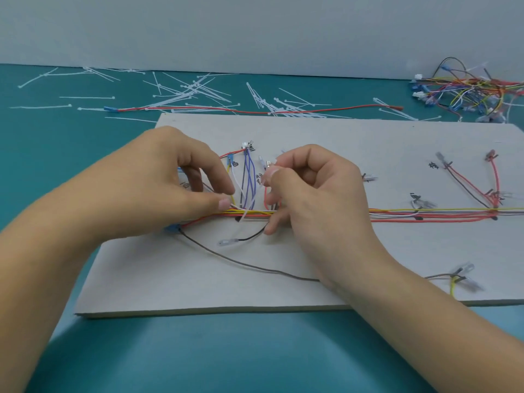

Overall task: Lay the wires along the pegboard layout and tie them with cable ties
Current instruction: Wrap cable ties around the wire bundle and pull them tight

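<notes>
A grey pegboard [312,137] lies on the teal table. A horizontal bundle of red, yellow, white and grey wires [425,214] runs across it, with branches going up to marked spots. A white cable tie [244,212] is looped around the bundle near its left end. My left hand [170,188] pinches the tie's lower part between thumb and forefinger. My right hand [312,194] pinches the tie's other end up near purple and white branch wires [249,177]. A loose dark wire [243,263] curves across the front of the board.
Several spare white cable ties [192,92] lie scattered behind the board, with a long red wire [255,110] among them. A tangled heap of coloured wires [467,89] sits at the back right. A grey wall stands behind the table.
</notes>
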`<state>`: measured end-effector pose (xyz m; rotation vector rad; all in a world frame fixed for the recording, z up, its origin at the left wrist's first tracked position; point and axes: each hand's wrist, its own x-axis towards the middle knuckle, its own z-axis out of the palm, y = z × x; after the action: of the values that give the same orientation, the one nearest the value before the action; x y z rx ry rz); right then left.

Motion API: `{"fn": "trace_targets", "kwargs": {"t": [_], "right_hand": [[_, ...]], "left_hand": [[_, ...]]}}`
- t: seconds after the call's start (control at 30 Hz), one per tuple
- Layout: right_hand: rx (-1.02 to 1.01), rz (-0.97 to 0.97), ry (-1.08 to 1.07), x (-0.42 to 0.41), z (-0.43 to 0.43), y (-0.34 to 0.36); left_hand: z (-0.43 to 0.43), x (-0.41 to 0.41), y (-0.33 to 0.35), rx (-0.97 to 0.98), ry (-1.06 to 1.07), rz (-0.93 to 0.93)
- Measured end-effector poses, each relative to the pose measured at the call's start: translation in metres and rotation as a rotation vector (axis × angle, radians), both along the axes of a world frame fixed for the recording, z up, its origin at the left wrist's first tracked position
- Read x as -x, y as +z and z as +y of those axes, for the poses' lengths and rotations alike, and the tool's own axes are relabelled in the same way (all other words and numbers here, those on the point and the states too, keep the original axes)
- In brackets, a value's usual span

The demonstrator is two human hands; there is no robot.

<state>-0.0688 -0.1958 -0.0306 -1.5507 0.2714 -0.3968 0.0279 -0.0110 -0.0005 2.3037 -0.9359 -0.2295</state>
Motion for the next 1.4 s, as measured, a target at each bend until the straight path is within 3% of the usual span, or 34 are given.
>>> {"fn": "trace_targets", "kwargs": {"t": [0.5, 1.13, 1.4], "right_hand": [[-0.103, 0.019, -0.052, -0.004, -0.003, -0.002], [-0.199, -0.039, -0.058, -0.004, -0.002, 0.007], [-0.074, -0.119, -0.139, -0.013, -0.005, 0.011]], "left_hand": [[-0.001, -0.002, 0.001, 0.039, -0.090, 0.110], [-0.007, 0.002, -0.008, 0.014, 0.025, 0.051], [-0.009, 0.004, -0.003, 0.007, 0.039, 0.036]]}}
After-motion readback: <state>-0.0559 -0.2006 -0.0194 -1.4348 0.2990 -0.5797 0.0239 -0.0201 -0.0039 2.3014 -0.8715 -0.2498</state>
